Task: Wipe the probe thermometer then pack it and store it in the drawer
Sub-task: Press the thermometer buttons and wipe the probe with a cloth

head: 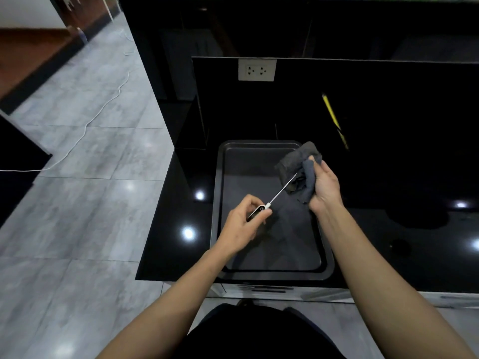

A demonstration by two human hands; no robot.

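Note:
My left hand [243, 224] grips the white body of the probe thermometer [281, 191], whose thin metal probe points up and to the right. My right hand [325, 186] holds a bunched grey cloth [298, 164], and the probe's tip runs into the cloth's folds. Both hands hover over a dark baking tray [272, 273] on the glossy black counter. No drawer shows as open; a pale cabinet front [272, 291] lies just under the counter edge.
A yellow and black stick-like object [331, 115] lies on the counter beyond the tray. A white double wall socket [256, 70] sits on the black back panel. Grey floor tiles with a white cable [85, 128] stretch to the left.

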